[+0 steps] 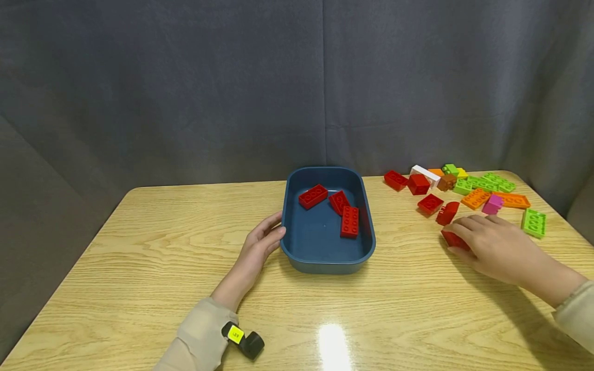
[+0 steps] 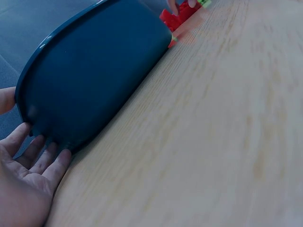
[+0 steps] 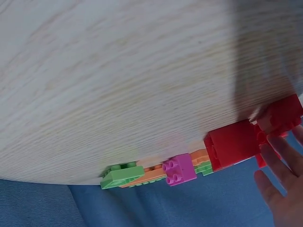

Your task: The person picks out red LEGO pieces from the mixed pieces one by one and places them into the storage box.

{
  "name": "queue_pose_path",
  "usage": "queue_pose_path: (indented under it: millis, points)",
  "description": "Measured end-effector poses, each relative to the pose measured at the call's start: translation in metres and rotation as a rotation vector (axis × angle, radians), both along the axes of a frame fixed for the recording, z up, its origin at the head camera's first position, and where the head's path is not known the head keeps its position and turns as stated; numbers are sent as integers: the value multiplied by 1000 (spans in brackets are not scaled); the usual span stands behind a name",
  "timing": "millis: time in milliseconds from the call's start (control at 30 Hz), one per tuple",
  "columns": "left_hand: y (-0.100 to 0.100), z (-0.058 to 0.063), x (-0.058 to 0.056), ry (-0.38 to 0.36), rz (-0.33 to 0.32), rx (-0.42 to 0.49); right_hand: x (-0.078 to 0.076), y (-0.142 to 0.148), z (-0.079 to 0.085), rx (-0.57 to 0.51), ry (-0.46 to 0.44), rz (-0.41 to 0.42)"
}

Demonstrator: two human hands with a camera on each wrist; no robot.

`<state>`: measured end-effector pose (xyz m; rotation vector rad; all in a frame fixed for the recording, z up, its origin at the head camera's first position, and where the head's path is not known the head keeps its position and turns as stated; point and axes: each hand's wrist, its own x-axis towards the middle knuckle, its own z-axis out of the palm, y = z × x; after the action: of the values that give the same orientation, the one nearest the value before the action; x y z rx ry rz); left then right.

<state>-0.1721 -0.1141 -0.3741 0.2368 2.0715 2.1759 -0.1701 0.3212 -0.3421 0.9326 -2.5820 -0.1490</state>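
Note:
A dark blue bin [image 1: 325, 252] stands mid-table with several red bricks inside, among them a studded brick [image 1: 349, 221]. My left hand [image 1: 262, 242] rests against the bin's left side, its fingers fairly straight along the outer wall [image 2: 94, 71]. Over on the right, my right hand [image 1: 494, 247] pinches a red toy brick [image 1: 455, 240] close over the table, partly covered by the fingers. Just beyond that hand stands a red piece with a curved side [image 1: 447, 213]. In the right wrist view the fingers [image 3: 281, 156] reach the red brick [image 3: 284, 113].
Past the right hand lie more red bricks [image 1: 430, 204], a white brick [image 1: 424, 175], orange plates [image 1: 475, 198], a magenta brick [image 1: 493, 204] and green bricks [image 1: 533, 223]. A grey curtain [image 1: 223, 93] hangs behind the table's back edge.

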Motion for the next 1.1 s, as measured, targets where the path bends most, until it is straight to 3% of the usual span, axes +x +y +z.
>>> queue_pose_path:
  millis: [433,767,1100]
  points:
    - [0,1,0,4,-4,14,-5,5,-6,29,-43,-46]
    - [0,1,-1,1,5,10,-6,4,-12,-12,-15,-30]
    - [1,1,0,4,-1,16,-3,6,-16,-11,-46,-16]
